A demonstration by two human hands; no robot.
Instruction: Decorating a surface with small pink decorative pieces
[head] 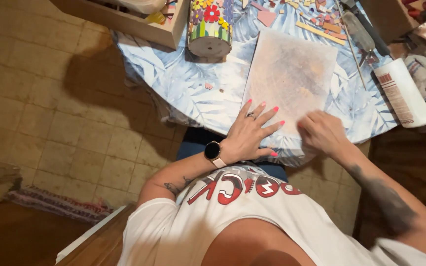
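Here, hands [252, 133] (both) on board [292, 74]

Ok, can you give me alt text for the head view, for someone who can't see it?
Seen from above, a person's left hand lies flat on the lower left corner of a pale rectangular board, while the blurred right hand touches its lower right edge. The board lies on a round table with a blue leaf-print cloth, beside a flower-patterned mosaic cylinder, tile pieces and a white bottle.

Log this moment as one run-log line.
left hand: flat, fingers spread on pale board | right hand: blurred at board's near edge | nearby: white bottle, mosaic cylinder
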